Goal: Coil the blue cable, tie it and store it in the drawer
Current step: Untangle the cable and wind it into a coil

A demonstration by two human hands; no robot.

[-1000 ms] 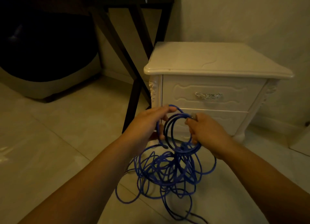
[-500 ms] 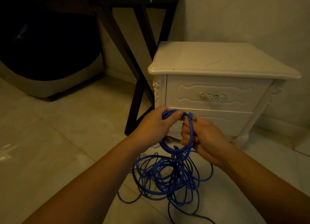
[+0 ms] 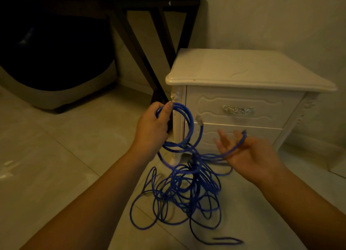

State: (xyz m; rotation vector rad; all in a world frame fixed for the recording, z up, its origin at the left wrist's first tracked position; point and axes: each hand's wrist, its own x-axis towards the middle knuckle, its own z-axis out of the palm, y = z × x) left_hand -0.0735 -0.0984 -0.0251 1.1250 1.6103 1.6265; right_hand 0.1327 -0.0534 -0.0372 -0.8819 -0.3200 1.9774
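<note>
Loops of blue cable [image 3: 189, 124] sit gripped in the curled fingers of my left hand [image 3: 151, 129] at frame centre, before the left front edge of the nightstand [image 3: 243, 69]. One strand crosses my right hand [image 3: 249, 156], fingers spread. The rest tangles on open floor [image 3: 65, 156] at lower centre, and the drawer [image 3: 271, 107] is closed.

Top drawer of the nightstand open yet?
No: the top drawer is closed, its front sitting flush in the frame of the white nightstand.
</note>
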